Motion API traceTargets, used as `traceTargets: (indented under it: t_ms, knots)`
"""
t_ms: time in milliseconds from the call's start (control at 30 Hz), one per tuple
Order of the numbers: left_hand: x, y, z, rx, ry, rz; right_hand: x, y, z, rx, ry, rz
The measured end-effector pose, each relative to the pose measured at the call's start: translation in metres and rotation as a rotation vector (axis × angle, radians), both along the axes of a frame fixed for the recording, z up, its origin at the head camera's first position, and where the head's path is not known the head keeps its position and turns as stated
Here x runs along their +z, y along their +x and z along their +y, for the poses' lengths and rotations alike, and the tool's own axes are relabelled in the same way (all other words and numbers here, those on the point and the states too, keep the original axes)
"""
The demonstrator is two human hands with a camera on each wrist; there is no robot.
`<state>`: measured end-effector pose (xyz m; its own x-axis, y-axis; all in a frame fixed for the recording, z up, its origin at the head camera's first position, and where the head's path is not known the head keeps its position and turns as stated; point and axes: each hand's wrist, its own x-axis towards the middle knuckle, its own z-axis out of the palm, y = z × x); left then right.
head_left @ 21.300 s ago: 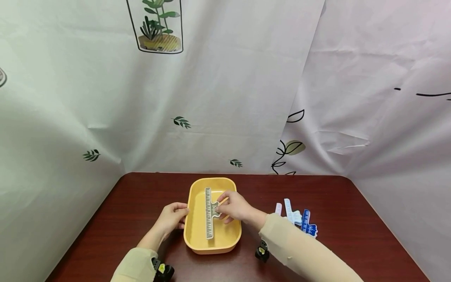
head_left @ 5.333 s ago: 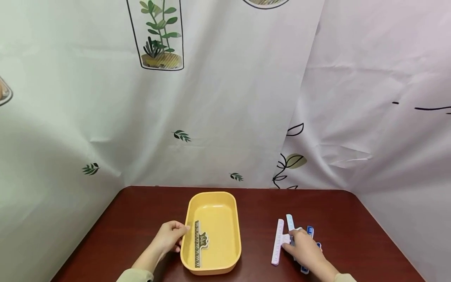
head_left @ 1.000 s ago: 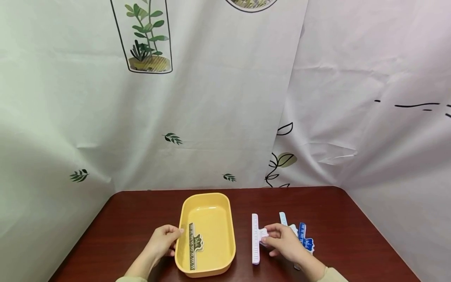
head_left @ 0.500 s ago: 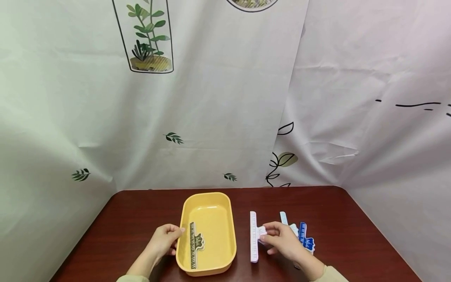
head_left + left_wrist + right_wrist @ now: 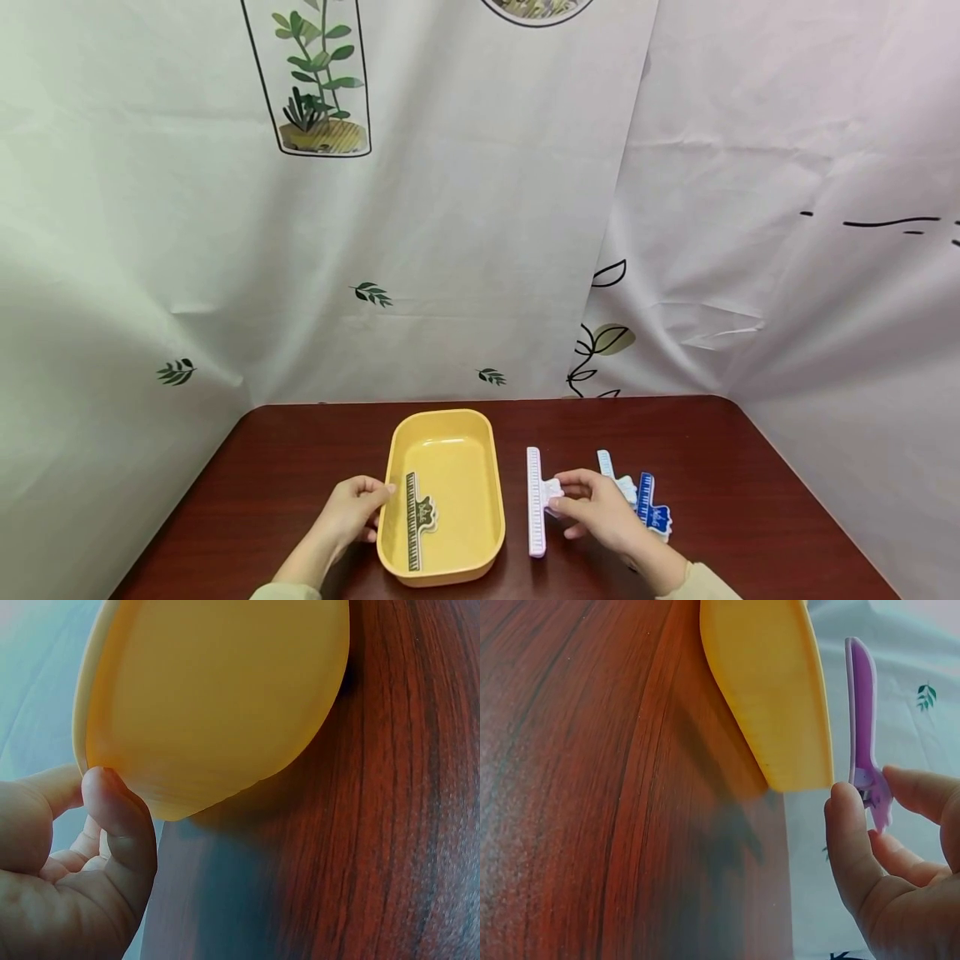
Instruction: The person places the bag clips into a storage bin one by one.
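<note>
My left hand (image 5: 348, 512) pinches the left rim of the yellow tray (image 5: 491, 500), thumb inside the wall, as the left wrist view also shows. Inside the tray, along its left side, lies a dark-green clip (image 5: 414, 521) with a piano-key strip. Between the thumb and fingers of my right hand (image 5: 600, 508) is a lilac clip (image 5: 535, 504), pinched by its handle. Its long strip points away from me, to the right of the tray. In the right wrist view the lilac clip (image 5: 864, 705) is held up off the table, its metal spring partly showing.
A light-blue clip (image 5: 604, 462) and a dark-blue clip (image 5: 646, 497) lie on the brown table (image 5: 712, 467) just beyond my right hand, which partly covers them. White patterned cloth (image 5: 450, 208) hangs behind the table and at both sides.
Earlier the dark-green clip was in my right hand over the tray; now it lies inside. The lilac clip has left the table and moves slightly left, toward the tray. My left hand keeps its hold.
</note>
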<state>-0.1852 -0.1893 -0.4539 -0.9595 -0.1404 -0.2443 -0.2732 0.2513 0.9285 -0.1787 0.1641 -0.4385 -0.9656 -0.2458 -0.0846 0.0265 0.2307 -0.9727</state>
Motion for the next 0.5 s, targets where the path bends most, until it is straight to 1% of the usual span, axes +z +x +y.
traceTargets:
  t_ms: [200, 500]
  knots:
    - [0.0007, -0.0010, 0.0002, -0.009, -0.001, 0.001, 0.0003, -0.0003, -0.0020, 0.015, -0.005, -0.002]
    - [0.0011, -0.0018, 0.0001, 0.000, -0.010, -0.003, 0.0024, -0.0011, -0.0048, 0.037, -0.031, 0.004]
